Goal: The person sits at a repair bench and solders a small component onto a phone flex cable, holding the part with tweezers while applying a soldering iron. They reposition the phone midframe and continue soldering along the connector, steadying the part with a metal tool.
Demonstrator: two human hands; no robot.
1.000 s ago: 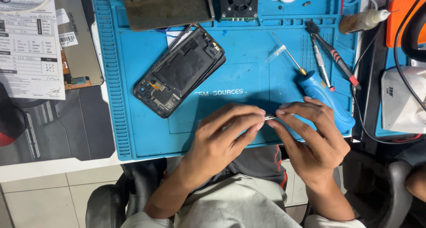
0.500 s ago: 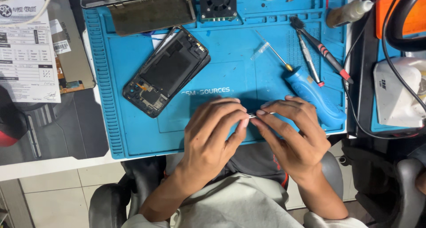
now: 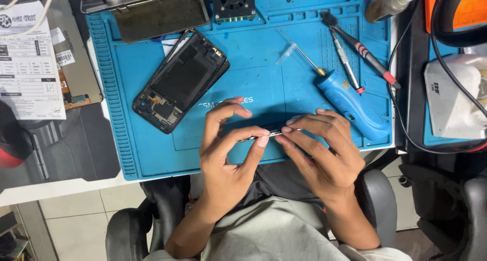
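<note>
Both hands meet over the near edge of a blue work mat (image 3: 127, 139). My left hand (image 3: 228, 154) and my right hand (image 3: 319, 149) pinch a thin, small metal strip (image 3: 271, 134) between their fingertips, each at one end. An opened black phone body (image 3: 180, 80) with its insides showing lies on the mat, up and to the left of my left hand. A blue-handled screwdriver (image 3: 350, 103) rests just right of my right hand.
A black and red tool (image 3: 362, 50) and a slim metal tool (image 3: 345, 60) lie at the mat's right. A small fan (image 3: 233, 2) and a dark screen panel (image 3: 152, 12) sit at the back. A printed paper form (image 3: 28, 63) lies left; white device (image 3: 456, 98) right.
The view has shifted a little, so the mat and tools sit further up and left in the frame. Both hands stay pinched on the thin strip with little change.
</note>
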